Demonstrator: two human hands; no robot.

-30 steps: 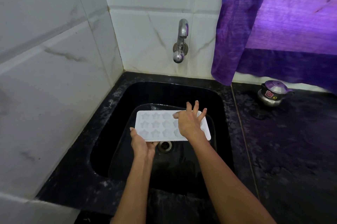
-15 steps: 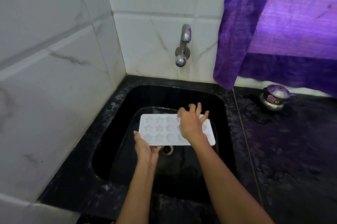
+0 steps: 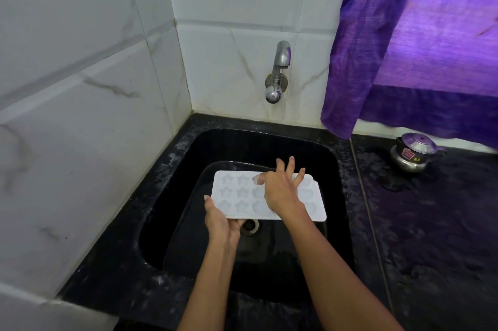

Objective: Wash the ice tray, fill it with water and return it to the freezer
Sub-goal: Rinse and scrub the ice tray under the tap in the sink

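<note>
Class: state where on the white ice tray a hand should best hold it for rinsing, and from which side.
Probably the flat rim at a short end of the ice tray, from below, as the left hand does now: the star pockets stay uncovered for the right hand.

Right hand hides ice tray middle cells, drain half-covered — kettle label unreadable

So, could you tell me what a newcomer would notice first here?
Probably the white plastic ice tray with star-shaped moulds, held over the black sink: the left hand grips its near-left corner, the right hand rests on top. A bright purple curtain hangs upper right.
</note>
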